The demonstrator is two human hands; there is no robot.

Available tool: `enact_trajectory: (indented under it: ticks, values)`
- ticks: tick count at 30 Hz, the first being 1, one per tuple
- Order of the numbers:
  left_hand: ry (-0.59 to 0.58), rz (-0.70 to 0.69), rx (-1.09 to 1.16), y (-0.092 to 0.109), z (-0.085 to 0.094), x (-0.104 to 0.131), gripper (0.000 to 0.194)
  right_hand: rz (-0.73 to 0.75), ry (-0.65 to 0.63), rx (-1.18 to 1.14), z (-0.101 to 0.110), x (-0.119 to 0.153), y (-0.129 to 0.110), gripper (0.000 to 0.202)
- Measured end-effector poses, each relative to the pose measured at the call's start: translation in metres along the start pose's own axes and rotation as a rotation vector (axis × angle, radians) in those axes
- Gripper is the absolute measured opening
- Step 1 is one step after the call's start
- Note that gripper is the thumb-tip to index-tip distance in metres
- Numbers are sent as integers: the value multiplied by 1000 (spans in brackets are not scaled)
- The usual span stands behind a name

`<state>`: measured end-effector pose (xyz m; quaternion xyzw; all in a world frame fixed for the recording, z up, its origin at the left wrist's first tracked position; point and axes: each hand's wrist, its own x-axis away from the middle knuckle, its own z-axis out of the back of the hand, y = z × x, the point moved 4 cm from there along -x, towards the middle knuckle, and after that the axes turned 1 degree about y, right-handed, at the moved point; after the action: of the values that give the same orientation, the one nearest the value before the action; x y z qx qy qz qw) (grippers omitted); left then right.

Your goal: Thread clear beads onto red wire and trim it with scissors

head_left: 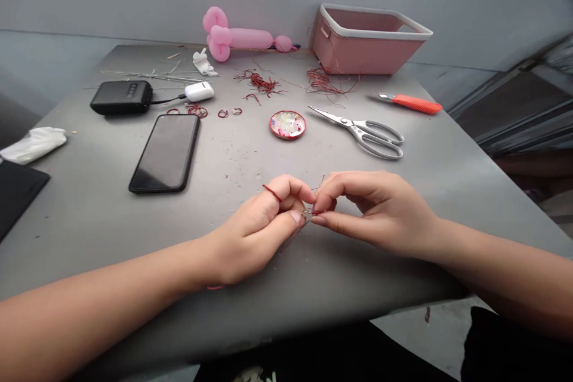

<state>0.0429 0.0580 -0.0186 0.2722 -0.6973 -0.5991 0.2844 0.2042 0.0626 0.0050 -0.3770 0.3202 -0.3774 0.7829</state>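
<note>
Near the front middle of the table, my left hand [264, 224] and my right hand [380, 209] meet with closed fingertips. Between them is a tiny pale loop with red cord [307, 213]; its detail is too small to make out. My left thumb and forefinger pinch the loop's left side, while my right thumb and fingertips grip the red cord at its right. Thin dark ends stick out above and below the fingers. A red cord ring [272, 192] circles my left forefinger. Beyond the hands lies a red-rimmed lid of beads [287, 125].
Grey scissors [362, 131] and an orange-handled cutter [414, 104] lie at the right. Red cord scraps [262, 82] lie before a pink basket [362, 51] and a pink balloon [246, 39]. At left are a phone [165, 154], a power bank [122, 97] and several small rings [222, 113].
</note>
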Motion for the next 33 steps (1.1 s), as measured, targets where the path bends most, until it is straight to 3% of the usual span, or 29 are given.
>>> enact_trajectory:
  ticks: [4, 16, 23, 27, 33]
  values:
    - [-15, -37, -31, 3, -2, 1, 11, 166, 21, 57, -2, 1, -3, 9]
    - [30, -70, -136, -1, -2, 1, 8, 360, 108, 291, -2, 6, -12, 17]
    - [27, -123, -133, 0, -5, 0, 5, 379, 224, 429, -10, 9, -17, 18]
    - [83, -156, -173, 3, -1, 1, 4, 287, 259, 430, -7, 5, -18, 16]
    - [93, -189, -229, 4, 0, 1, 4, 6, 32, 33, 1, -3, 0, 10]
